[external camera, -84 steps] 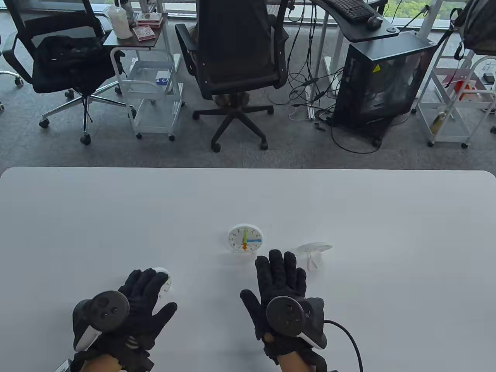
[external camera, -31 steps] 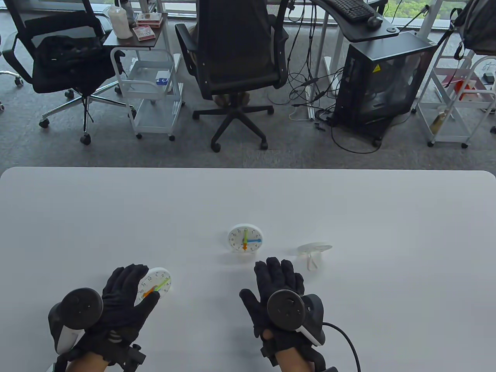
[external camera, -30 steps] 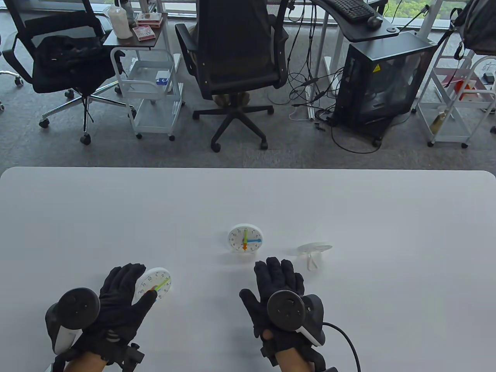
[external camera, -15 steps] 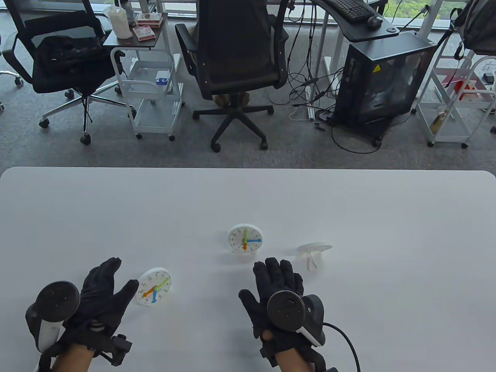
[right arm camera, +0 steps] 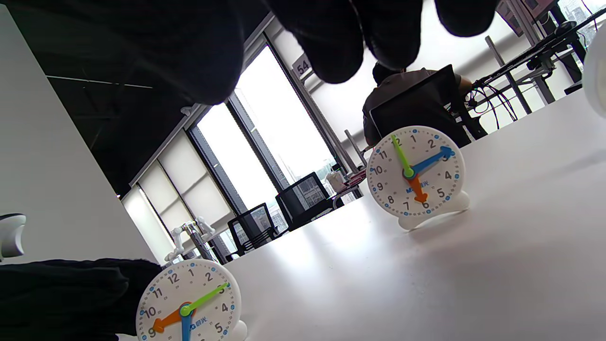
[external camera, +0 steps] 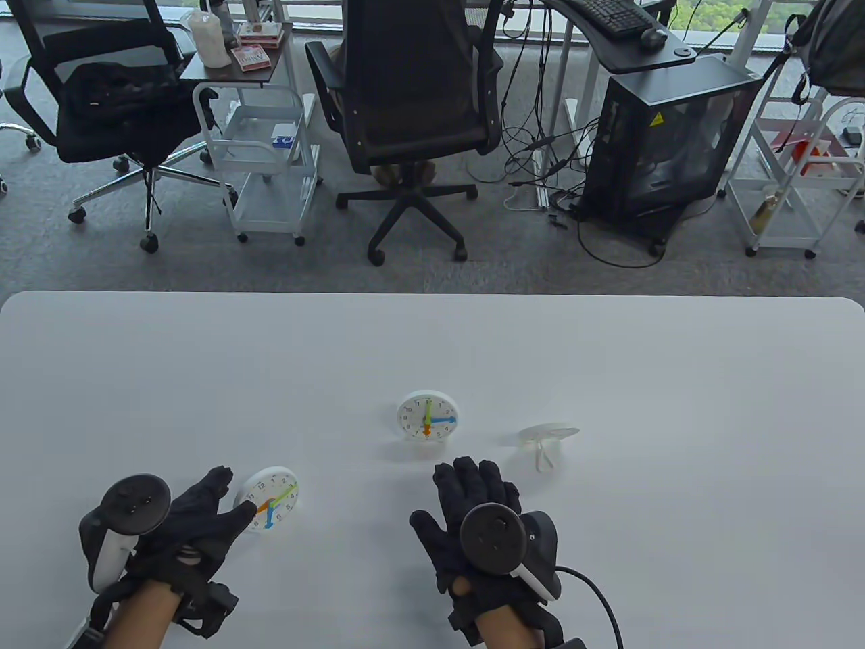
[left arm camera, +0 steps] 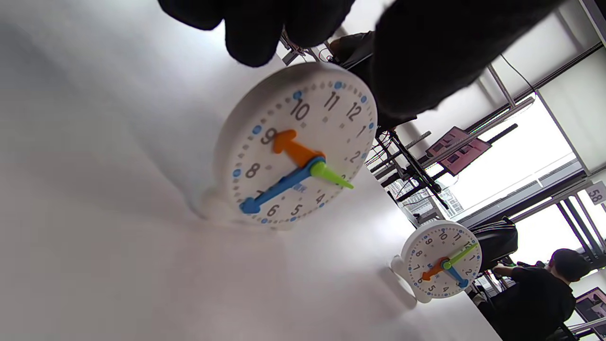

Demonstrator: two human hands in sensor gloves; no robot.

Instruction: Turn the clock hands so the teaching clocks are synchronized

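Note:
Two white teaching clocks stand on the white table (external camera: 432, 338). The left clock (external camera: 267, 499) has its orange hand at 9, its blue hand near 6 and its green hand near 2. The middle clock (external camera: 427, 416) has green at 12, blue at 3 and orange at 6. My left hand (external camera: 230, 497) is spread at the left clock's left rim, with the thumb tip at the face's edge near 9 and the fingers behind the rim. In the left wrist view the left clock (left arm camera: 298, 147) is close under my fingers (left arm camera: 255, 33). My right hand (external camera: 466, 483) rests flat and empty below the middle clock.
A third white clock (external camera: 549, 433) lies tipped over to the right of the middle clock, above my right hand. Office chairs, carts and a computer case stand beyond the table's far edge. A cable runs from my right wrist.
My left hand drew off the left clock to the left, baring its face, then came back with the thumb at the face's left edge. My right hand slid slightly toward me.

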